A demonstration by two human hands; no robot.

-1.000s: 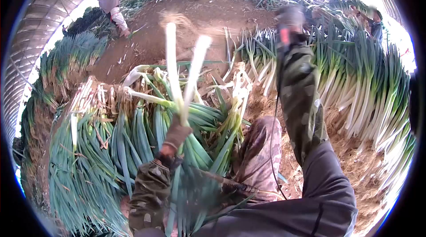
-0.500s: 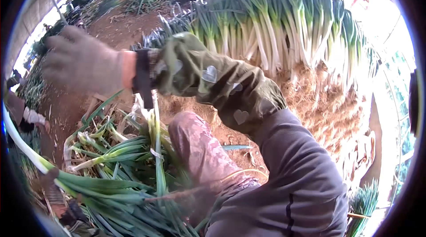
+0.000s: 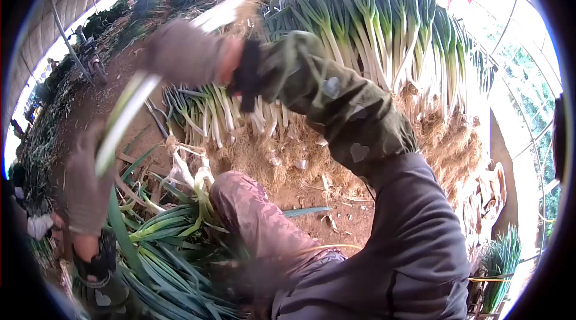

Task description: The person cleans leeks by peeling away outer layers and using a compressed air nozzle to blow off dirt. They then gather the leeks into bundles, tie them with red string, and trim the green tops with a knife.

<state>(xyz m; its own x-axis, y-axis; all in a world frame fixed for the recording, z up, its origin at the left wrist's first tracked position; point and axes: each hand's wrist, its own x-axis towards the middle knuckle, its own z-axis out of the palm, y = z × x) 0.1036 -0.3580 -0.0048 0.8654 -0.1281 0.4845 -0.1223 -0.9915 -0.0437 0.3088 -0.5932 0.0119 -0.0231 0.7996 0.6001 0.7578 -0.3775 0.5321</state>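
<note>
A long leek (image 3: 127,110) slants across the left of the view, its pale root end up near the standing rows and its green part down by my left hand. My gloved right hand (image 3: 183,53) is closed around the white stalk below the roots, blurred by motion. My gloved left hand (image 3: 89,185) is wrapped round the leek lower down. Beneath, a heap of loose leeks (image 3: 171,254) with green leaves lies beside my knee, and a few pale stalks (image 3: 189,170) rest on top of it.
Dense rows of leeks (image 3: 384,38) stand at the back right, with tangled roots (image 3: 438,140) facing me. A tied green bundle (image 3: 501,260) is at the lower right. Another person's hand (image 3: 57,220) shows at the far left. A dirt path (image 3: 90,107) runs beyond my hands.
My right hand has moved right and taken hold of the leek near its root end. My left hand has risen with the leek, which now tilts the other way. The view has shifted slightly.
</note>
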